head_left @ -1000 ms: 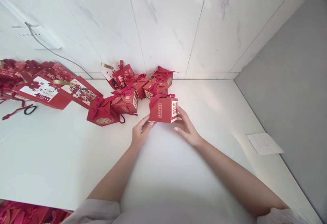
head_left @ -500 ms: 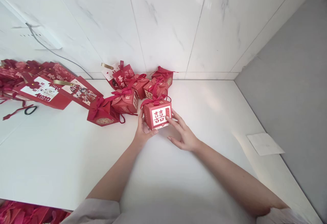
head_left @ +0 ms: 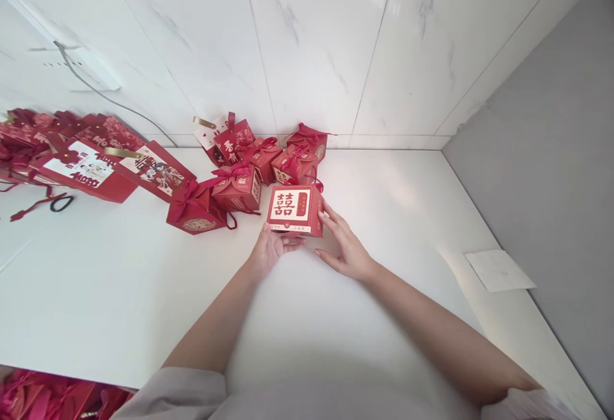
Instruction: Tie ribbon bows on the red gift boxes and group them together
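Note:
A small red gift box (head_left: pixel 295 208) with a white panel bearing a red double-happiness sign lies tilted back, panel facing up, on the white table (head_left: pixel 119 292). My left hand (head_left: pixel 269 248) holds its lower left corner from below. My right hand (head_left: pixel 341 246) rests fingers against its right side. Right behind it sits a cluster of several similar red ribboned boxes (head_left: pixel 261 161).
Flat red gift bags and envelopes (head_left: pixel 91 167) pile at the left. A black cord loop (head_left: pixel 61 202) lies near them. White marble wall tiles stand behind; a grey wall is at right with a white paper sheet (head_left: pixel 499 270). More red items (head_left: pixel 43 397) show below the table's near edge.
The box was turned: first its side faced me, then the white panel came round, and now it is tipped back with the panel upward. It moved slightly toward the cluster.

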Motion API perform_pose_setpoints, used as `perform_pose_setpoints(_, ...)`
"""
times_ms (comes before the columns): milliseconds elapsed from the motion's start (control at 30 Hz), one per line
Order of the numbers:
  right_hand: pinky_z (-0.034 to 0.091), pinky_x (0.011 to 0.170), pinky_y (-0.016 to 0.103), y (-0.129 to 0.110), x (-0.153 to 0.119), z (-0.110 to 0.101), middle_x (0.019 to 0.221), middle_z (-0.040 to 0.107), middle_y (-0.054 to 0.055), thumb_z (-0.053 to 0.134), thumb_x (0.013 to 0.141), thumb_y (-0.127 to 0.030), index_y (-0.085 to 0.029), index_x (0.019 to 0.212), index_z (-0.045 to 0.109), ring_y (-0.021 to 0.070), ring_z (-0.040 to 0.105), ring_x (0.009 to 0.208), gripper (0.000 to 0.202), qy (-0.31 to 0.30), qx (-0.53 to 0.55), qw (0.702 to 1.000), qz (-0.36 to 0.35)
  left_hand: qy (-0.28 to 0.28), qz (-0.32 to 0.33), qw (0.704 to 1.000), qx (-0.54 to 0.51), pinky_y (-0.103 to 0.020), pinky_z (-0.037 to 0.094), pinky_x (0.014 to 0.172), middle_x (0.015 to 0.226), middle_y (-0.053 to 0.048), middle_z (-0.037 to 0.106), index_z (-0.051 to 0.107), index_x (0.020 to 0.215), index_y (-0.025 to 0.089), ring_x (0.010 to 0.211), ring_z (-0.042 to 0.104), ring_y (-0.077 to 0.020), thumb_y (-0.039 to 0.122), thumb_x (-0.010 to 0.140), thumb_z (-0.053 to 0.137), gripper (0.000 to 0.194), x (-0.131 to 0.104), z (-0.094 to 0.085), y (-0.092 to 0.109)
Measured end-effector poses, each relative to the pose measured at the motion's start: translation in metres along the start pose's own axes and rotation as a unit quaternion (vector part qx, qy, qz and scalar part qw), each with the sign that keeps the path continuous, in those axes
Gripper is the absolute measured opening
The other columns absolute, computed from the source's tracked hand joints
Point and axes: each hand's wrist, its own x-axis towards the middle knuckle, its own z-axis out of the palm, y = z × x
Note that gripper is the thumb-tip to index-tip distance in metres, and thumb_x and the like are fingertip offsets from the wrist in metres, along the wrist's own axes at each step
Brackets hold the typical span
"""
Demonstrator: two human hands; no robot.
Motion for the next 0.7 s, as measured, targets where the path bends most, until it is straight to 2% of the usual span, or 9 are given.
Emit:
perform_pose_setpoints(100, 0.023, 0.12, 0.053, 0.0, -0.001, 0.0, 0.164, 0.004, 0.002, 0.06, 0.09, -0.038, -0.034, 0.155, 0.011, 0.0284, 0.011, 0.15, 0.081, 0.018, 0.023, 0.999, 0.031, -0.006, 0.021, 0.999, 0.033, -0.052, 0.053, 0.09, 0.111, -0.013, 0.071, 0.058, 0.119, 0.022, 0.091, 0.07, -0.0291, 0.08, 0.075, 0.048, 0.074, 0.0, -0.002, -0.006)
perform_pose_setpoints(167, 0.022, 0.12, 0.054, -0.001, -0.001, 0.001, 0.164, 0.006, 0.003, 0.058, 0.091, -0.041, -0.034, 0.154, 0.011, 0.0285, 0.012, 0.15, 0.079, 0.029, 0.044, 0.998, 0.045, 0.001, 0.041, 0.997, 0.066, -0.049, 0.056, 0.084, 0.109, -0.011, 0.071, 0.056, 0.119, 0.023, 0.087, 0.07, -0.0272, 0.074, 0.075, 0.057, 0.068, 0.0, -0.003, -0.01)
perform_pose_setpoints(267, 0.032, 0.116, 0.053, -0.001, -0.001, 0.002, 0.161, 0.017, 0.006, 0.055, 0.092, -0.044, -0.034, 0.154, 0.014, 0.029, 0.022, 0.147, 0.075, 0.051, 0.094, 0.992, 0.064, 0.009, 0.068, 0.99, 0.122, -0.042, 0.058, 0.073, 0.108, -0.011, 0.07, 0.054, 0.121, 0.022, 0.08, 0.07, -0.024, 0.061, 0.079, 0.063, 0.058, 0.0, -0.005, -0.014)
perform_pose_setpoints(400, 0.046, 0.106, 0.051, -0.002, -0.002, 0.004, 0.157, 0.025, 0.01, 0.056, 0.092, -0.046, -0.034, 0.153, 0.016, 0.0293, 0.036, 0.138, 0.074, 0.07, 0.158, 0.981, 0.091, 0.035, 0.132, 0.965, 0.224, -0.033, 0.054, 0.063, 0.105, -0.01, 0.067, 0.055, 0.123, 0.019, 0.074, 0.065, -0.019, 0.052, 0.085, 0.06, 0.05, -0.002, 0.0, -0.013)
perform_pose_setpoints(467, 0.048, 0.103, 0.05, -0.002, -0.002, 0.006, 0.156, 0.027, 0.01, 0.054, 0.092, -0.047, -0.033, 0.152, 0.017, 0.0292, 0.039, 0.136, 0.072, 0.071, 0.173, 0.976, 0.109, 0.066, 0.168, 0.94, 0.288, -0.033, 0.053, 0.069, 0.107, -0.01, 0.065, 0.054, 0.125, 0.019, 0.081, 0.063, -0.0199, 0.05, 0.087, 0.058, 0.049, -0.005, 0.005, -0.009)
perform_pose_setpoints(533, 0.048, 0.102, 0.049, -0.002, -0.003, 0.008, 0.155, 0.028, 0.011, 0.053, 0.093, -0.048, -0.032, 0.152, 0.018, 0.029, 0.04, 0.135, 0.07, 0.07, 0.183, 0.972, 0.127, 0.111, 0.208, 0.902, 0.361, -0.036, 0.052, 0.082, 0.118, -0.011, 0.061, 0.05, 0.131, 0.02, 0.098, 0.061, -0.0237, 0.048, 0.087, 0.059, 0.052, -0.009, 0.011, -0.006)
perform_pose_setpoints(633, 0.048, 0.102, 0.05, -0.002, -0.004, 0.011, 0.155, 0.029, 0.011, 0.054, 0.093, -0.048, -0.032, 0.15, 0.022, 0.0291, 0.042, 0.134, 0.068, 0.065, 0.195, 0.969, 0.137, 0.16, 0.266, 0.84, 0.444, -0.044, 0.04, 0.107, 0.142, -0.013, 0.044, 0.037, 0.144, 0.023, 0.129, 0.045, -0.0302, 0.045, 0.087, 0.06, 0.065, -0.013, 0.02, 0.0)
perform_pose_setpoints(700, 0.048, 0.102, 0.051, -0.002, -0.005, 0.013, 0.155, 0.03, 0.012, 0.055, 0.092, -0.048, -0.031, 0.149, 0.024, 0.0292, 0.045, 0.131, 0.067, 0.056, 0.195, 0.97, 0.136, 0.154, 0.283, 0.836, 0.444, -0.045, 0.028, 0.117, 0.153, -0.012, 0.031, 0.024, 0.151, 0.025, 0.141, 0.031, -0.0298, 0.043, 0.09, 0.056, 0.071, -0.015, 0.026, 0.001)
